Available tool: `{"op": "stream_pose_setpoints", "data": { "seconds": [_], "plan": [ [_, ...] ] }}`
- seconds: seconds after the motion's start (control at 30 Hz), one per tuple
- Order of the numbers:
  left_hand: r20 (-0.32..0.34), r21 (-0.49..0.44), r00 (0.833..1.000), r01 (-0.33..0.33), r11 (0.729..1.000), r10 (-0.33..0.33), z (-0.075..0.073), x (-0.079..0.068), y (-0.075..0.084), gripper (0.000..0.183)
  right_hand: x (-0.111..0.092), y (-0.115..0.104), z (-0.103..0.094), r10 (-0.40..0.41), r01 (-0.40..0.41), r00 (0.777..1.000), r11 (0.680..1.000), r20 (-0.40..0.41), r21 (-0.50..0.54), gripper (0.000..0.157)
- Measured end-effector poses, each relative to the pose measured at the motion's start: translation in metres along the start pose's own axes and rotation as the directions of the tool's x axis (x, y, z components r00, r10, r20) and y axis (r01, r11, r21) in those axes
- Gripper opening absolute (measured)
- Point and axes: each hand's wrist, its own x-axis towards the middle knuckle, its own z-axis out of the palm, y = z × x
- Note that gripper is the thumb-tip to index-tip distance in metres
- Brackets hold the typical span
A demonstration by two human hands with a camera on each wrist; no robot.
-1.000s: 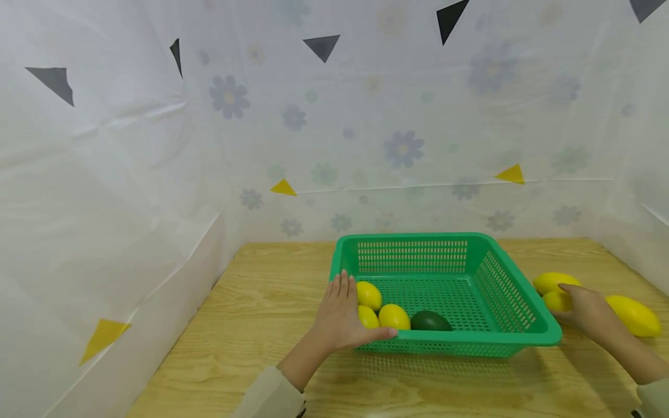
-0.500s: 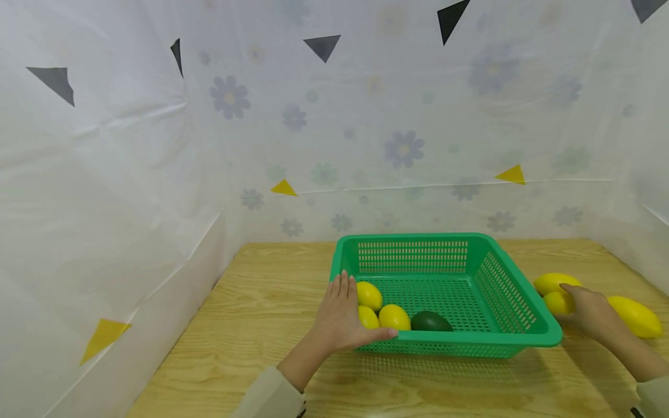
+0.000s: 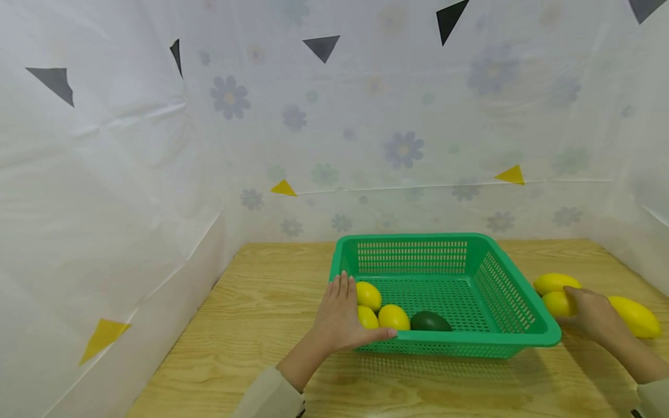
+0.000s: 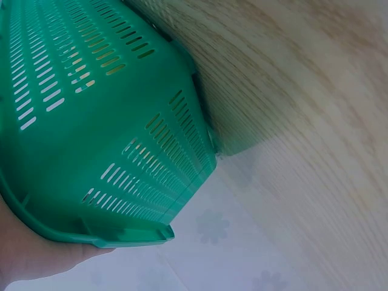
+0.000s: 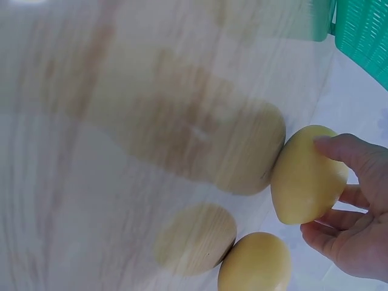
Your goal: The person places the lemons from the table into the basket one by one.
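Observation:
A green plastic basket [image 3: 434, 342] stands on the wooden table, holding several yellow lemons [image 3: 394, 317] and a dark green avocado [image 3: 431, 321] along its near left side. My left hand [image 3: 342, 319] rests on the basket's near left corner, fingers straight over the left rim and thumb along the front rim. To the right of the basket, my right hand [image 3: 590, 313] grips a lemon [image 5: 309, 176] between thumb and fingers, low at the tabletop. Another lemon [image 3: 556, 283] lies just behind the held one. A larger-looking lemon [image 3: 635, 316] lies to the right of that hand.
The wooden table [image 3: 251, 325] extends to the left and in front of the basket. A white sheet [image 3: 366, 116] with flower prints and triangle flags encloses the back and sides. The basket's right wall [image 3: 509, 290] rises between the right hand and the basket's inside.
My right hand has shifted very slightly, its thumb moving a little right on the lemon. The left hand, basket and the other fruit have stayed in place.

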Motion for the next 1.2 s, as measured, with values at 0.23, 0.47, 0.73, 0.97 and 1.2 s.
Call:
{"op": "stream_pose_setpoints", "data": {
  "seconds": [0.23,0.47,0.73,0.97,1.2],
  "plan": [
    [0.005,0.004,1.000,0.002,1.000,-0.002,-0.0006,-0.0002,0.0003,0.113,-0.0008,-0.0013,0.0003,-0.005,0.005,1.000,1.000,0.012,-0.002,0.069],
    [0.007,-0.009,1.000,-0.002,1.000,0.002,-0.0004,0.0000,0.0000,0.113,-0.0010,-0.0041,-0.0006,0.014,-0.014,1.000,1.000,0.025,0.008,0.070],
    [0.010,-0.002,1.000,-0.003,1.000,0.003,-0.0003,0.0014,0.0003,0.113,0.0007,-0.0015,-0.0023,0.034,-0.035,0.999,0.999,0.024,0.012,0.071],
    [0.010,0.000,1.000,0.001,1.000,-0.001,-0.0004,0.0010,0.0006,0.113,0.0012,0.0014,0.0000,-0.005,0.006,1.000,1.000,-0.028,0.009,0.065],
    [0.005,0.008,1.000,-0.003,1.000,0.003,-0.0005,0.0004,0.0001,0.114,0.0013,-0.0013,-0.0015,-0.021,0.021,0.999,1.000,-0.045,0.001,0.063]
  ]
}}
